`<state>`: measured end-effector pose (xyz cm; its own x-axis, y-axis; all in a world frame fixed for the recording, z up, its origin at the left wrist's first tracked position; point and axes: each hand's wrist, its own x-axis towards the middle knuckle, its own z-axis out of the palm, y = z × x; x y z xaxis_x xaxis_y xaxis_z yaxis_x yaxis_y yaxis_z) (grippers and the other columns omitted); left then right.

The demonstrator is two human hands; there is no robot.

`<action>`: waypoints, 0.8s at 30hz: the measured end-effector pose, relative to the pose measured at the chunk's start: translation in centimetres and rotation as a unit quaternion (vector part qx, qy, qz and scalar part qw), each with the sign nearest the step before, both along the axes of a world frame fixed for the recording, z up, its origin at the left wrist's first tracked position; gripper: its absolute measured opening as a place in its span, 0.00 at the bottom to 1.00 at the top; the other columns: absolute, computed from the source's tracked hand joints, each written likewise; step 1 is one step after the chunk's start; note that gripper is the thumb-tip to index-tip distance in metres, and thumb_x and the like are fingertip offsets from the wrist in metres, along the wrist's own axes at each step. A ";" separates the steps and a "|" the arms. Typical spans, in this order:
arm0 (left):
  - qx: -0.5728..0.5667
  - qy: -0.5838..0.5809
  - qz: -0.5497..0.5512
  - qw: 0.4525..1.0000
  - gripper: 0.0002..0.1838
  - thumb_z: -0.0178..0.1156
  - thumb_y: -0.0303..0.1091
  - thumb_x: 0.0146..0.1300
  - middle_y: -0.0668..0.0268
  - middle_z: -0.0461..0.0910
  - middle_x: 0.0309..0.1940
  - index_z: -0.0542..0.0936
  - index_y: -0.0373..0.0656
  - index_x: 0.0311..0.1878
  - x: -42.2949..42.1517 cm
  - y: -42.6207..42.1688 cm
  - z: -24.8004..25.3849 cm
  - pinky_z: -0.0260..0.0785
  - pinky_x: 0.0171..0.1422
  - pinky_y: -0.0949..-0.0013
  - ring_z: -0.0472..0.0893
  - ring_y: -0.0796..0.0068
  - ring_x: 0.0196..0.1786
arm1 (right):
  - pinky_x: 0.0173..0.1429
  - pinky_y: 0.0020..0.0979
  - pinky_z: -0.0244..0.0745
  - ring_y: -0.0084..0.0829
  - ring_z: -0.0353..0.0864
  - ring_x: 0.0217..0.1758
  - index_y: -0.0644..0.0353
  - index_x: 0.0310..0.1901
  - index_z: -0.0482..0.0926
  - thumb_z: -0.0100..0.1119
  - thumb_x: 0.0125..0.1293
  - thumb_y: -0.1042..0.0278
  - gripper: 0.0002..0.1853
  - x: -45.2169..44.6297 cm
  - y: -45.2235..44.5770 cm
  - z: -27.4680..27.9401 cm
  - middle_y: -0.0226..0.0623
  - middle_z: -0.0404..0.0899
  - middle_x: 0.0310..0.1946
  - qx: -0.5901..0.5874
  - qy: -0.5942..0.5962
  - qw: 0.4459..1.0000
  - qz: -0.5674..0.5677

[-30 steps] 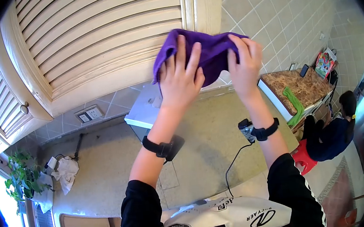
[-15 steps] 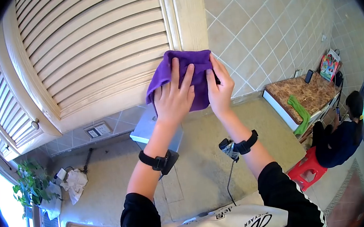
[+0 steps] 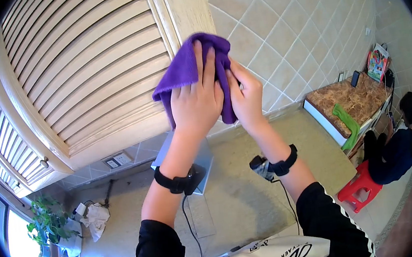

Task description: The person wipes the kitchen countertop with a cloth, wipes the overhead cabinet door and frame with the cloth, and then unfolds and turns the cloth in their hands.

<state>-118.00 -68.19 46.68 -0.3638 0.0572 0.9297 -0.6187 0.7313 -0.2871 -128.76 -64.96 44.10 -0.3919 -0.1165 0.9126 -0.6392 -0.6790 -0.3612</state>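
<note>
Purple cloth [image 3: 178, 72] has moved higher on the louvred cabinet [image 3: 90, 73]; we find it at the cabinet's lower corner, long axis roughly upright, one point toward the louvres. Left hand [image 3: 194, 104] lies flat on it, right hand [image 3: 247, 98] pinching its border.

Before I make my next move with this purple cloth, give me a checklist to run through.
1. Left hand spread on the purple cloth: ok.
2. Right hand gripping firmly: cannot tell; its fingertips meet the cloth's edge.
3. Cloth lying flat: not ok, it is folded.
4. Cabinet surface behind the cloth clean: cannot tell, hidden.
5. Wrist cables clear of the cloth: ok, they hang below.
6. Seated person clear of both hands: ok.
</note>
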 end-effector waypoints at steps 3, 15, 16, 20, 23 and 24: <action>0.003 -0.029 0.015 0.999 0.29 0.52 0.36 0.56 0.53 0.59 0.67 0.69 0.41 0.62 0.8 0.5 -2.6 0.60 0.64 0.58 0.67 0.52 0.64 | 0.54 0.32 0.72 0.42 0.80 0.50 0.67 0.49 0.77 0.52 0.60 0.79 0.15 0.3 0.9 -2.7 0.49 0.79 0.47 0.024 -0.008 1.000 0.005; 0.027 -0.011 0.036 0.999 0.33 0.55 0.40 0.55 0.51 0.58 0.68 0.65 0.39 0.65 0.5 2.4 1.0 0.55 0.65 0.52 0.59 0.50 0.68 | 0.47 0.33 0.69 0.39 0.75 0.39 0.60 0.44 0.80 0.55 0.55 0.79 0.14 -2.1 -0.2 3.2 0.39 0.81 0.37 -0.086 0.084 0.984 -0.128; 0.028 -0.013 0.039 0.999 0.33 0.55 0.40 0.55 0.51 0.58 0.68 0.65 0.39 0.65 0.6 2.2 0.5 0.55 0.65 0.52 0.59 0.50 0.68 | 0.49 0.33 0.69 0.39 0.75 0.41 0.59 0.46 0.80 0.54 0.54 0.80 0.16 -2.1 -0.5 2.9 0.39 0.81 0.39 -0.066 0.083 0.989 -0.102; 0.011 -0.026 0.039 0.999 0.36 0.58 0.46 0.51 0.53 0.58 0.68 0.67 0.47 0.65 1.2 0.3 -2.4 0.54 0.65 0.54 0.62 0.54 0.67 | 0.52 0.33 0.69 0.40 0.74 0.44 0.58 0.49 0.79 0.50 0.53 0.81 0.20 -1.9 -0.7 -0.8 0.41 0.77 0.47 0.050 0.021 0.999 -0.003; 0.014 -0.040 0.039 0.998 0.35 0.59 0.45 0.49 0.54 0.59 0.68 0.69 0.49 0.64 2.1 0.7 -3.3 0.54 0.64 0.54 0.63 0.54 0.66 | 0.56 0.31 0.67 0.35 0.73 0.53 0.60 0.57 0.73 0.50 0.57 0.78 0.23 -1.2 0.5 -2.6 0.43 0.73 0.53 0.086 -0.022 0.991 0.099; 0.021 -0.052 0.041 0.998 0.34 0.58 0.44 0.49 0.55 0.60 0.68 0.69 0.49 0.63 2.5 0.9 -3.3 0.54 0.64 0.53 0.64 0.55 0.66 | 0.58 0.30 0.66 0.34 0.72 0.56 0.61 0.59 0.70 0.51 0.60 0.75 0.23 -0.9 0.9 -2.7 0.44 0.72 0.54 0.095 -0.064 0.977 0.178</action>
<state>-115.50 -67.24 43.38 -0.4601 -0.0151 0.8877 -0.6460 0.6917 -0.3230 -129.63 -64.05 41.41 -0.4049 -0.4290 0.8075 -0.3164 -0.7629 -0.5639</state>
